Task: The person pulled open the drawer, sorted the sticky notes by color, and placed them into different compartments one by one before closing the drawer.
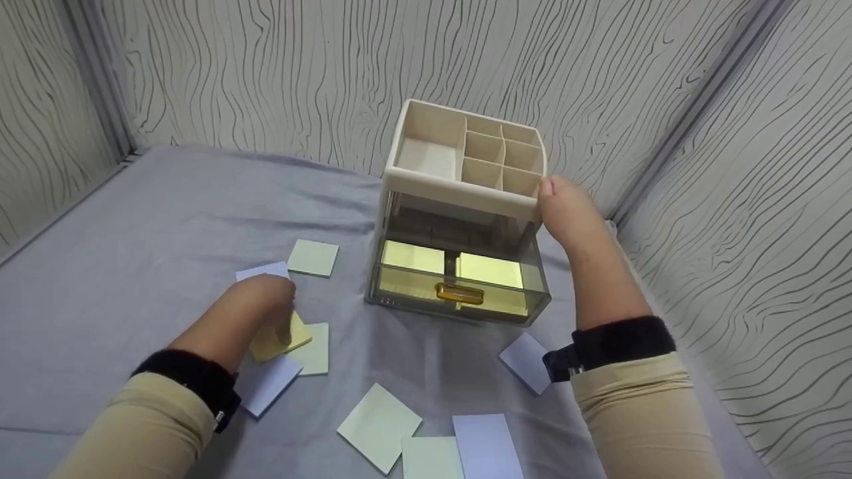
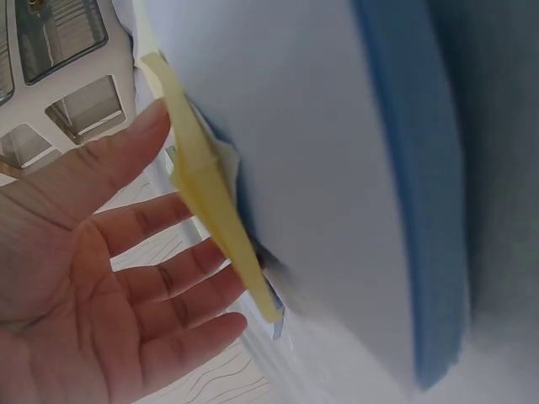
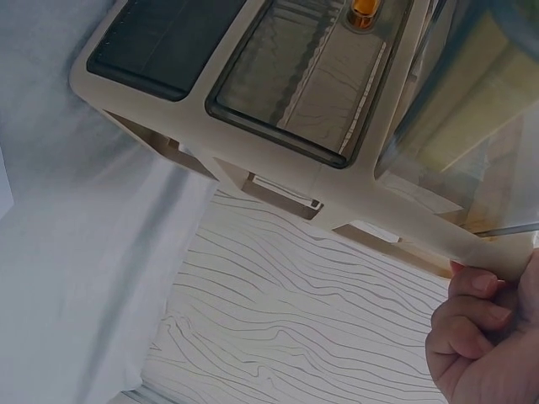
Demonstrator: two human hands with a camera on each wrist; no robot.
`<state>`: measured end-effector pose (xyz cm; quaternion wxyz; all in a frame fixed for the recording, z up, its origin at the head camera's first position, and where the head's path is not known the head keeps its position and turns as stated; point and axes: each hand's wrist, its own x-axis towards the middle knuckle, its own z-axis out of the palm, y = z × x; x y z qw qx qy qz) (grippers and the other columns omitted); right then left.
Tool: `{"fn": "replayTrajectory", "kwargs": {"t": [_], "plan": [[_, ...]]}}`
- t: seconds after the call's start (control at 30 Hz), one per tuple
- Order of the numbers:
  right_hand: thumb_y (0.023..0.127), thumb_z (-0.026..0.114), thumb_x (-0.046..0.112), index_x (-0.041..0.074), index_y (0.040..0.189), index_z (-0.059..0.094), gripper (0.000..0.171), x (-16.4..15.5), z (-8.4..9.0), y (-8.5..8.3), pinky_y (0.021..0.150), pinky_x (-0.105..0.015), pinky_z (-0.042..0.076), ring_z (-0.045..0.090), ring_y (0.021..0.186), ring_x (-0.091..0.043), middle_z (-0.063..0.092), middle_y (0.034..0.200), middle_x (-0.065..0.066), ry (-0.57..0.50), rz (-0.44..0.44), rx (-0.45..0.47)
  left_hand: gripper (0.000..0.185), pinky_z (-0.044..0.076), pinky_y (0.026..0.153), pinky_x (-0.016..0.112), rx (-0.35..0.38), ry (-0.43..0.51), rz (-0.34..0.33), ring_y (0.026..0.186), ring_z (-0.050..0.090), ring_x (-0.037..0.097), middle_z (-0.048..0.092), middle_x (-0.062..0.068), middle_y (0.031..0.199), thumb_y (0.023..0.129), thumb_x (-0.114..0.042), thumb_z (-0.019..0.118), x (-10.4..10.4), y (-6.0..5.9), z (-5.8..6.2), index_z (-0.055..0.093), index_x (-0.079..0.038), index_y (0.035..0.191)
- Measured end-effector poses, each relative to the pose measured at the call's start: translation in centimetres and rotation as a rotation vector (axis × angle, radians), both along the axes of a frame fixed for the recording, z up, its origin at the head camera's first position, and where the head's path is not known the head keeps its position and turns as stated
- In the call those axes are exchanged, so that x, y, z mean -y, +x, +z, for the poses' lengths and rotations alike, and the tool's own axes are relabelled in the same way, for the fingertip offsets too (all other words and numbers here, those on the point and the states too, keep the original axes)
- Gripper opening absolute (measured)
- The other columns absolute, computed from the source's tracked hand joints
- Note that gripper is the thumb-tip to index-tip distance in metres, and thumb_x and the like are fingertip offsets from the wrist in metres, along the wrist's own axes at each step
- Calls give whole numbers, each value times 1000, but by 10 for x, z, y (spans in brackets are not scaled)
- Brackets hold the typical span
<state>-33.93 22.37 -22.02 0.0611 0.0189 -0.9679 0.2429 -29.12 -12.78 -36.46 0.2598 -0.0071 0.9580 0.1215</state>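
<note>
On the grey cloth, near left: my left hand (image 1: pixel 266 299) rests over a yellow square sticky-note pad (image 1: pixel 279 339), fingertips touching its top edge.
Left grip: fingers straight and spread in the left wrist view (image 2: pixel 109 278); the yellow pad (image 2: pixel 215 202) stands edge-on just beside my fingertips, touched, not pinched.
Under the yellow pad: a pale green square pad (image 1: pixel 316 349) and a lilac paper pad (image 1: pixel 266 382), overlapped in a loose heap.
Far of my left hand: another lilac pad (image 1: pixel 263 271) half hidden by my knuckles, and a pale green pad (image 1: pixel 313 257) just to its right.
Centre, far: a cream plastic desk organiser (image 1: pixel 466 179) with open compartments on top and smoky clear drawers below.
Lower drawer: the clear drawer with an amber handle (image 1: pixel 459 294) is pulled out towards me, with two yellow pads (image 1: pixel 489 269) lying side by side inside.
Right hand: my right hand (image 1: pixel 569 213) holds the organiser's top right near corner.
Right grip: in the right wrist view my fingers (image 3: pixel 472 316) are curled against the cream rim (image 3: pixel 421 227), clamped on it.
Near right: one lilac pad (image 1: pixel 527 362) lies by my right wrist band.
Near centre: two pale green pads (image 1: pixel 379 426) and a lilac pad (image 1: pixel 486 446) lie close together at the near edge.
Surface: grey cloth (image 1: pixel 133 233) covers the table, with wavy-lined walls round it.
</note>
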Motion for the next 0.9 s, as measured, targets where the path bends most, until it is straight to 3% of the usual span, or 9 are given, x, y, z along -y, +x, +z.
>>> {"fn": "replayTrajectory", "kwargs": {"t": [0.27,0.4,0.63,0.9], "plan": [[96,16,26,-1,99,49,42,-1,-2,-2,88,-45,38,47,95,-32,55,111,-20,23,-9,-24,61,42,85,46,-50,-8,-60,94,50,27,58,14,109,64,-20,82,2,1,-3,54,-2,116],[95,16,25,1,92,47,38,0,-2,-2,86,-45,38,47,95,-32,55,108,-20,29,-15,-29,61,43,84,45,-75,4,-55,92,50,27,58,14,106,65,-18,81,4,3,-2,54,-3,117],[97,17,25,2,89,45,38,1,1,-1,85,-46,37,47,94,-33,55,108,-21,24,-4,-12,44,45,79,40,-132,113,-48,87,51,25,60,16,106,71,-4,70,14,2,7,59,1,113],[97,16,25,-1,98,47,41,1,1,-2,87,-47,37,46,95,-33,54,112,-22,40,2,3,29,45,58,29,-141,186,-106,71,52,20,59,10,87,76,-3,59,21,0,16,63,4,104]]}}
